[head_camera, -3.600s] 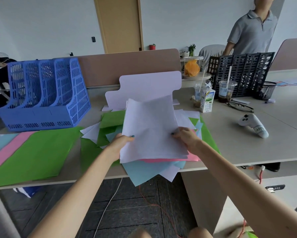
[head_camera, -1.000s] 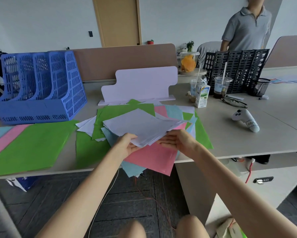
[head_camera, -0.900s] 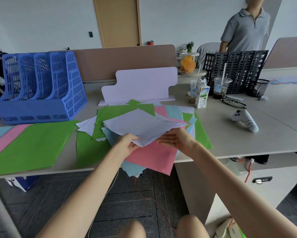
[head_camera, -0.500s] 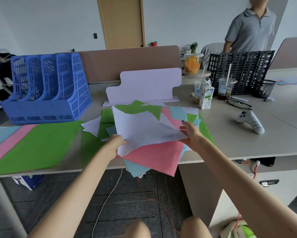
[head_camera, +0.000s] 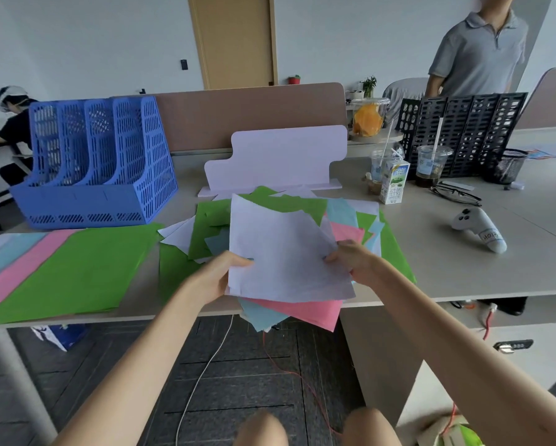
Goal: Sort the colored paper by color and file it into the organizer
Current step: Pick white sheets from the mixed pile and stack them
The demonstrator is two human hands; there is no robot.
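Head: left hand point(head_camera: 215, 278), right hand point(head_camera: 350, 262) pinch white sheets point(head_camera: 286, 252) at side edges.

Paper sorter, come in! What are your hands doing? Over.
Left hand and right hand grip the white sheets above the mixed pile. Blue organizer back left, no paper showing inside. Nothing in the way.

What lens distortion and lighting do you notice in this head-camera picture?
Head view: wide-angle stretch tilts the door frame and leans the blue organizer outward; head view: light is soft and even, with no glare on the white sheets, which read faintly lilac.
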